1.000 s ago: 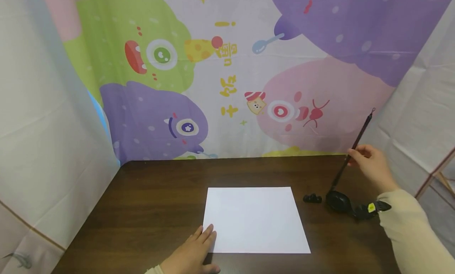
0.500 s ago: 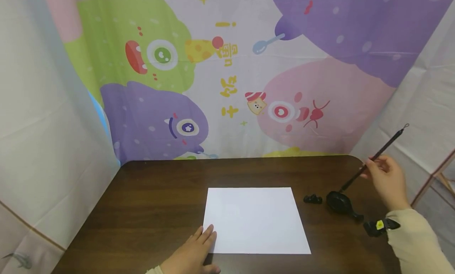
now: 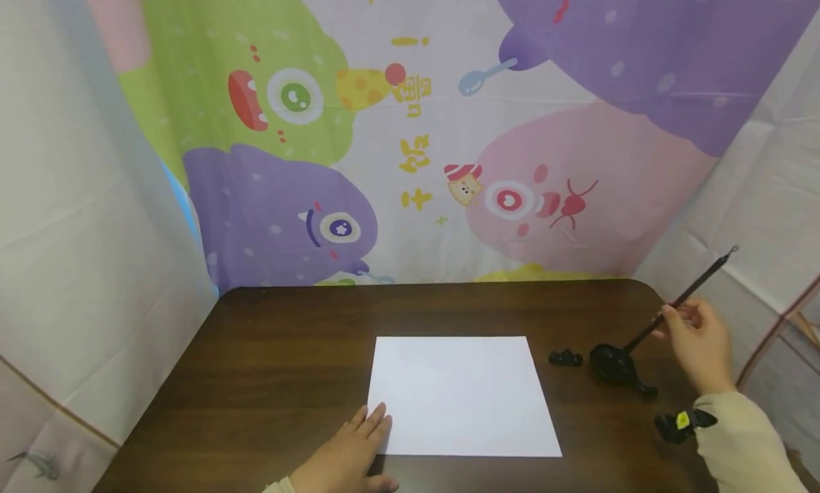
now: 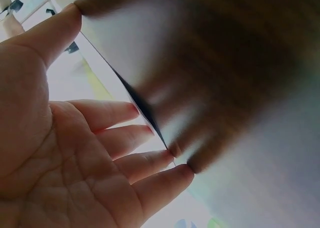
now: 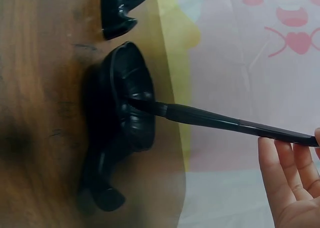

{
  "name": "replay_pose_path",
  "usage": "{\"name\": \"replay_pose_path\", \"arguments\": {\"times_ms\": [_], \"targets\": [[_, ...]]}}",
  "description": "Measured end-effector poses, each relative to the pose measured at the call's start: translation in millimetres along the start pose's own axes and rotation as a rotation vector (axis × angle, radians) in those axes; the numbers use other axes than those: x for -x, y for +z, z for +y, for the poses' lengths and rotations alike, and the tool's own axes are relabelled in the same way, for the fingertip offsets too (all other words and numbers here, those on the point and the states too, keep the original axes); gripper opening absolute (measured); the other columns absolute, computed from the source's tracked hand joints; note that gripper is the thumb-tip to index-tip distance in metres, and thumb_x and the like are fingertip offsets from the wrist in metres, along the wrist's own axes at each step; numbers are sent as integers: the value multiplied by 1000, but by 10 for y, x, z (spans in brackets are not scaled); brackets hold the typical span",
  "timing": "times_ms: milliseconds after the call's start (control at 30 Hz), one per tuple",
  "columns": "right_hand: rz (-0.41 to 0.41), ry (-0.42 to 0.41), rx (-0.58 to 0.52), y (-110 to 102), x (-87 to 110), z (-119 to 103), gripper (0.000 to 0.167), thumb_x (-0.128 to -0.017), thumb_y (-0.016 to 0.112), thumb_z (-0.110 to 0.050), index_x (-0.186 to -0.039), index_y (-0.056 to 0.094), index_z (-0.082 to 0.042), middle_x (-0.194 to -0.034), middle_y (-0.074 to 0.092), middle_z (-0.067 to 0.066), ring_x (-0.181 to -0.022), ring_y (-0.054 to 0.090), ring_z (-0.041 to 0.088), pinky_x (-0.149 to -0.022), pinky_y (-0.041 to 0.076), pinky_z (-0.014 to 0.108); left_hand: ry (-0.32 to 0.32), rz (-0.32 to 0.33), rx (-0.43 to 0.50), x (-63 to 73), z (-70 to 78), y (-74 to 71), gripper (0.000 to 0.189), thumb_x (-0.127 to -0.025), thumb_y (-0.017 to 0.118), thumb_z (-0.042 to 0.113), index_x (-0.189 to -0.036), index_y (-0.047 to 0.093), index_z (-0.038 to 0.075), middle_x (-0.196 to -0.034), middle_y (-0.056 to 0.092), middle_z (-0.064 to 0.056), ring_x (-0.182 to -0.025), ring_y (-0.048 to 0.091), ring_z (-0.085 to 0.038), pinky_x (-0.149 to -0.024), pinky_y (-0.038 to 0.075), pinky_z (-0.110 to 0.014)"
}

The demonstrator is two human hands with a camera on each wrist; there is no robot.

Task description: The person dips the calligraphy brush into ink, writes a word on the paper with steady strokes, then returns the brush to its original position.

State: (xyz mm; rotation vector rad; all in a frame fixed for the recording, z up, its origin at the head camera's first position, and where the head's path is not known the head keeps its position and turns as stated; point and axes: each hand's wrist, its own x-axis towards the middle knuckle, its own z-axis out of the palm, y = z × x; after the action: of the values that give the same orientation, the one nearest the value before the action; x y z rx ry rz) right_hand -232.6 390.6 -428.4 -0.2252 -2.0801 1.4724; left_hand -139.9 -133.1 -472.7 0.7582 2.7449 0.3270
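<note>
My right hand [image 3: 700,340] pinches the dark handle of a writing brush [image 3: 680,299], which slants up to the right and has a small loop at its top. In the right wrist view the brush's dark tip [image 5: 142,104] dips into a black ink dish [image 5: 131,82] with a curved handle. My left hand [image 3: 349,447] lies with fingers extended, its fingertips on the lower left edge of a blank white sheet of paper [image 3: 464,397]. The left wrist view shows the palm [image 4: 75,158] and the fingertips at the paper's edge.
A small black brush rest [image 3: 565,358] stands between the paper and the ink dish [image 3: 613,365]. All lie on a dark wooden table [image 3: 275,372]. A cartoon-printed curtain [image 3: 435,251] hangs along the back edge, with white cloth [image 3: 83,194] at the sides.
My right hand has moved right and down, tilting the brush lower to the right while its tip stays at the ink dish. My left hand has kept its place on the paper.
</note>
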Motion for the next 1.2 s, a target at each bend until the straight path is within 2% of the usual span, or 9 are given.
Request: {"name": "replay_pose_path", "arguments": {"times_ms": [200,467,767,1033,1200], "targets": [[-8,-10,50,-6,26,56,10,-96,60,-9,-90,54,-16,-73,60,-26,-52,62,-6,-51,51,11,-2,-8,10,-6,-5,-7,89,-79,74,53,-145,44,0,-156,36,-19,-143,34,-43,-107,37,-63],[2,7,-11,-29,43,74,10,-95,61,-7,-93,56,-16,-78,61,-23,-57,63,-7,-54,54,13,0,4,14,7,-3,9,88,-80,74,53,-145,44,1,-156,36,-19,-143,35,-42,-107,38,-62],[-13,-26,66,-86,27,43,12,-96,60,-14,-89,54,-22,-77,59,-29,-53,62,-7,-51,51,11,-17,-6,43,20,3,-8,89,-79,74,52,-145,44,0,-156,36,-20,-143,34,-42,-107,36,-63],[-21,-47,94,-127,21,-43,9,-97,61,-23,-91,54,-25,-79,56,-32,-55,61,-9,-51,50,9,-10,-1,38,20,25,-30,88,-79,75,51,-144,45,-1,-155,36,-20,-142,35,-43,-106,37,-64],[-15,-72,123,-140,-1,-90,10,-97,60,-19,-91,55,-25,-78,55,-33,-54,59,-11,-51,49,9,2,14,29,31,33,-34,88,-79,75,51,-143,45,-1,-155,37,-21,-142,36,-44,-106,37,-64]]}}
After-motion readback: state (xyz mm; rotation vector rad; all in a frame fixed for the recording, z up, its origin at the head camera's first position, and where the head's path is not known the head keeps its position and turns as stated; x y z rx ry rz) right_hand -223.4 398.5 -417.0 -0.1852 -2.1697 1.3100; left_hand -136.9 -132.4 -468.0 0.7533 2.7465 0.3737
